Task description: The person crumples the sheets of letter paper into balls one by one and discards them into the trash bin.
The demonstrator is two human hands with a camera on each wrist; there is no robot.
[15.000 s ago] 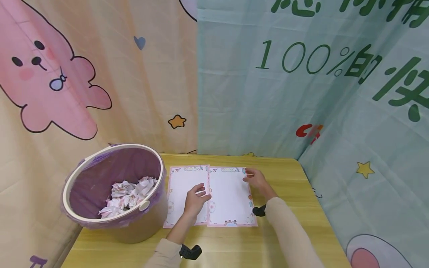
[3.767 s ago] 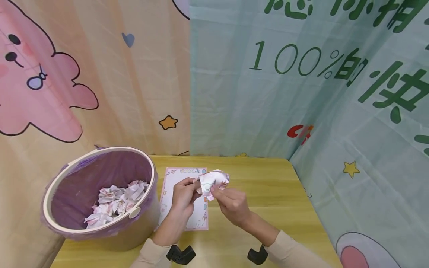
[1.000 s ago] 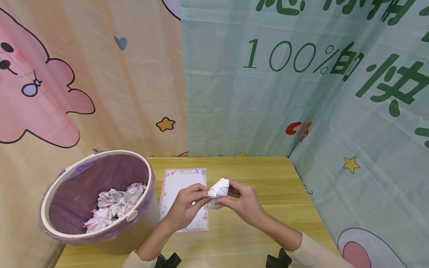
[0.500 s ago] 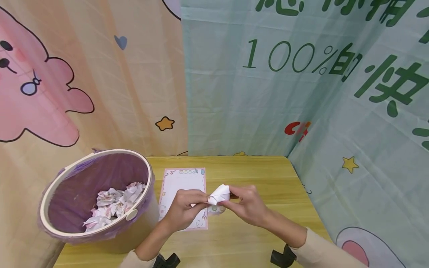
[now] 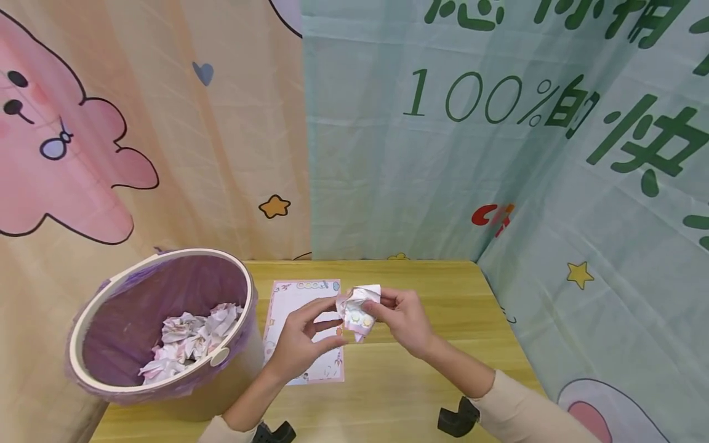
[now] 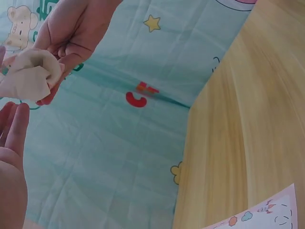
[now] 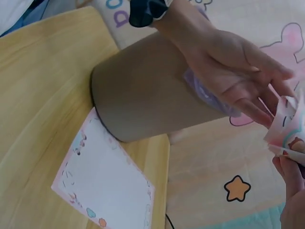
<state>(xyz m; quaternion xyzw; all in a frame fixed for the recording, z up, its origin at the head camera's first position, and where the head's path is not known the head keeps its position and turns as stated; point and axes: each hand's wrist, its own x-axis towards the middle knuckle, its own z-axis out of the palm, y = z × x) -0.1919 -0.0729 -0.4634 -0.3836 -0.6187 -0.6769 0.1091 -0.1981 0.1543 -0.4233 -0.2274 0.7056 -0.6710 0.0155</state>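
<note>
In the head view, my right hand [image 5: 408, 323] pinches a small crumpled, folded sheet of paper [image 5: 359, 311], thumb in front and fingers behind. White with a pink border and small printed pictures, it is held above the table. My left hand [image 5: 304, 337] is at its left side, fingertips right at the paper's edge and the thumb standing apart from it. The left wrist view shows a rolled, hollow end of the folded paper [image 6: 33, 74] in the right hand. A flat sheet of paper [image 5: 304, 363] with a printed border lies on the table, partly behind my left hand.
A bin [image 5: 221, 394] with a pale rim and purple liner [image 5: 122, 332] stands at the left of the wooden table [image 5: 421, 394]. Several crumpled paper balls [image 5: 183, 338] lie inside it. Printed curtains [image 5: 388, 184] hang behind and at the right.
Fifteen seconds ago two flat sheets lay side by side; the right one has been picked up and folded small. In the last half second the paper was turned and my left thumb came off it.
</note>
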